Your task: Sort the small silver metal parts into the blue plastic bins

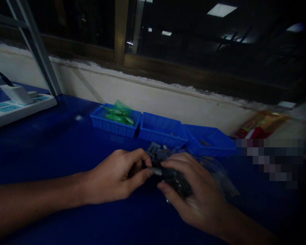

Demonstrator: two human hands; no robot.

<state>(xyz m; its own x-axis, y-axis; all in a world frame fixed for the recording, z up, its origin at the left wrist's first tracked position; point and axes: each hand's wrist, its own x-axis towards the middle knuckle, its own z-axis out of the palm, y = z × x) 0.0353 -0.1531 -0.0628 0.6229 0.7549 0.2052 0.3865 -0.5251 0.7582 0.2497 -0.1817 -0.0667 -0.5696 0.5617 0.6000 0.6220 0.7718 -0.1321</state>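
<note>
Left hand [114, 178]: fingers pinch small flat silvery piece [157, 171]
Right hand [202, 194]: fingers curl around dark irregular object [175, 177]
Held things: close together over blue tabletop [53, 153], likely needing steady alignment

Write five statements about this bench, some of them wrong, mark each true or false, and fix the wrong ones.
1. Three blue bins stand in a row near the wall. True.
2. The green packets lie in the rightmost bin. False: they lie in the leftmost bin.
3. The right hand holds a dark part. True.
4. The left hand grasps the white plug. False: its fingertips pinch a small light piece, and the plug sits on the power strip.
5. The bins are green. False: they are blue.
</note>
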